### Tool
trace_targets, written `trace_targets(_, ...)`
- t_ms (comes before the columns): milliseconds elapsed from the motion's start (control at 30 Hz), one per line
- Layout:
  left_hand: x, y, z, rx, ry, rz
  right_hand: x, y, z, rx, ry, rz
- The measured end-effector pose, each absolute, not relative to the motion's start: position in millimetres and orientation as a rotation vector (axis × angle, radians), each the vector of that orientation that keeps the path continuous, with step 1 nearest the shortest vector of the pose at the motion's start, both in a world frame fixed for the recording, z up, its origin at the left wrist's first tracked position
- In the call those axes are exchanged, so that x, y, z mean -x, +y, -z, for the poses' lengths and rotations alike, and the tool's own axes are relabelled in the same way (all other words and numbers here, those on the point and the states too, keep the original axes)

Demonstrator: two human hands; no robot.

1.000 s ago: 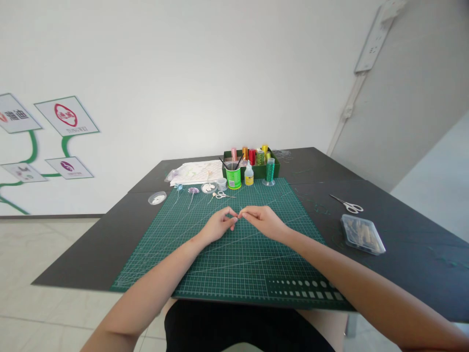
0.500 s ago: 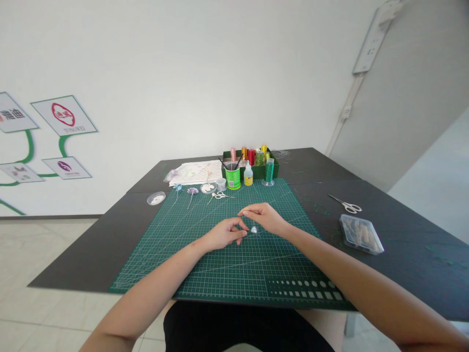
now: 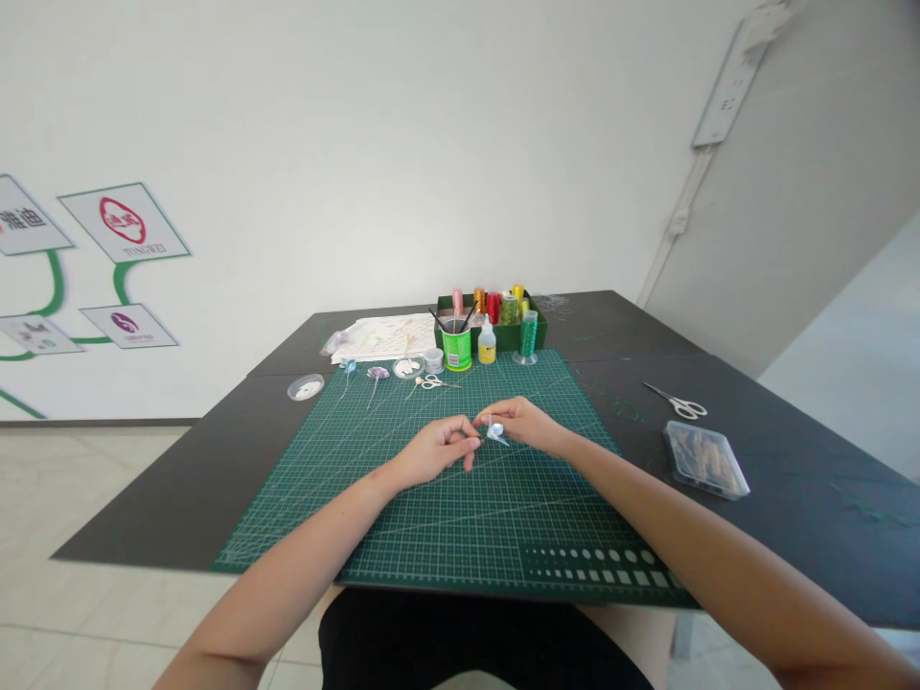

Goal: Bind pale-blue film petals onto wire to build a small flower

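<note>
Head view: left hand (image 3: 431,450) and right hand (image 3: 528,426) meeting over the middle of the green gridded cutting mat (image 3: 402,517), fingertips of both pinched on a small pale-blue petal-like piece (image 3: 495,430), held just above the mat.

Risks, as judged from this: tiny piece, light grip, so an easy slip and a drop onto the mat; possibly a fine thread or wire attached, too thin to make out, and liable to snag or bend if tugged.

Surface next: dark table (image 3: 791,450) under the mat. Far edge crowded with a bright green cup of tools (image 3: 458,349), a small glue bottle with yellow label (image 3: 488,342), a dark green box of coloured thread spools (image 3: 503,311). Small scissors (image 3: 431,382) near finished little flowers (image 3: 378,374). To the right, white-handled scissors (image 3: 679,402) and a clear plastic lidded box (image 3: 705,459), well apart from the hands.

Room: plain white wall, signs with green lines at left, tiled floor.
</note>
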State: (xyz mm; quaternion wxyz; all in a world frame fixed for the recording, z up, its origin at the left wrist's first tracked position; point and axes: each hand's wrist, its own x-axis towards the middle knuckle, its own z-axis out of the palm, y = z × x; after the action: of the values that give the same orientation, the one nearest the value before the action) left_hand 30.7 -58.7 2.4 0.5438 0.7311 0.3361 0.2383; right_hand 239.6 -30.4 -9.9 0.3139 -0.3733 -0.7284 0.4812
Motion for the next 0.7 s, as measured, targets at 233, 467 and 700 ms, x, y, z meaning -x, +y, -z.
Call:
trace_targets(233, -28.7, -52.5, 1.0, -1.762, 0.956, -0.781, -244.0, -27.0, 12.2, 1.065, -1.981, -1.211)
trace_targets(467, -26.7, -45.8, 3.2, -1.679, 1.036, -0.896, -247.0, -25.7, 10.9, 1.059, -2.068, -1.2)
trace_targets(700, -22.9, -39.2, 3.4, -1.607, 1.123, -0.997, -249.4, -27.4, 8.7, 1.04, -2.052, -1.269)
